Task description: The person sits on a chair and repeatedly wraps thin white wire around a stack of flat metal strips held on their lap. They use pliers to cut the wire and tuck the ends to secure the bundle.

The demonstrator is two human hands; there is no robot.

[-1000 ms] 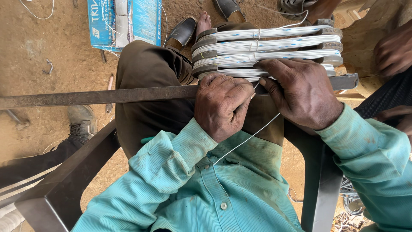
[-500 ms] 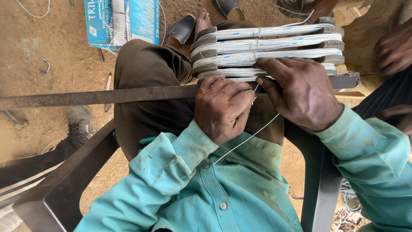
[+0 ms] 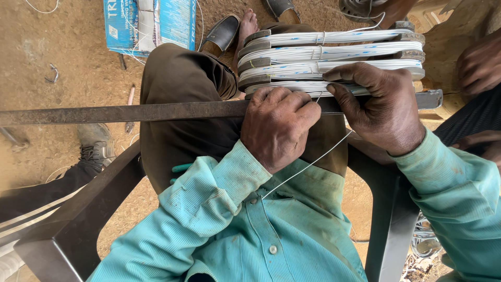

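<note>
**Wire held at the coil former across a seated lap**

Nearest the camera, a teal shirt and its sleeves are seen, and a thin white wire [image 3: 308, 166] is stretched from the chest up toward the hands. The dark plastic chair [image 3: 73, 219] is seen below and to both sides of the lap.

The left hand [image 3: 279, 128] is clenched into a fist over a long flat metal bar [image 3: 130, 112], which is laid across the brown-trousered thighs; the wire appears to be pinched at its fingertips, though the grip itself is hidden. The right hand [image 3: 381, 107] is closed over the near edge of the winding former [image 3: 329, 55], with the thumb and fingers pressed on the lowest layer of white wire. The former is set just beyond the bar, touching both hands, and several stacked bundles of white wire are carried between its dark plates.

Farther off, a bare foot and a dark sandal [image 3: 223, 32] are seen on the dirt floor, with a blue carton [image 3: 151, 23] beside them. At the left, another person's shoe [image 3: 96, 149] is placed on the ground; at the right edge, another person's hand [image 3: 480, 65] is partly shown.
</note>
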